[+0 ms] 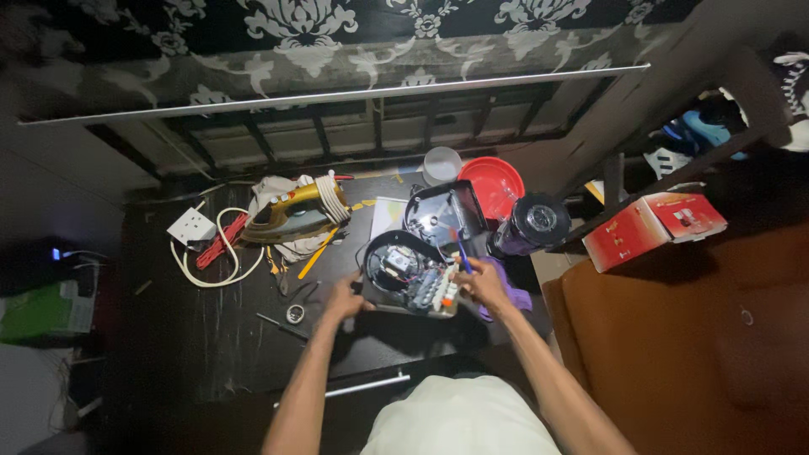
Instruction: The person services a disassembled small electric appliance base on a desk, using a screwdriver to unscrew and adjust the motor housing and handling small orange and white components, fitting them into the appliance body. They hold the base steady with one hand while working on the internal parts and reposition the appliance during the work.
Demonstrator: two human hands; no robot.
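Near the front edge of the dark desk [194,337] lies an opened appliance base [413,274], its wiring and a white terminal block exposed; the finer parts are too small to make out. The left hand [344,301] grips its left rim. The right hand [483,285] holds a blue-handled screwdriver [460,253] over the right side, the tip hidden among the parts. A gold iron [295,212] with a coiled cord rests toward the back edge.

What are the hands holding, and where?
The left hand grips the opened appliance base by its left edge; the right hand holds a blue-handled tool by its handle.
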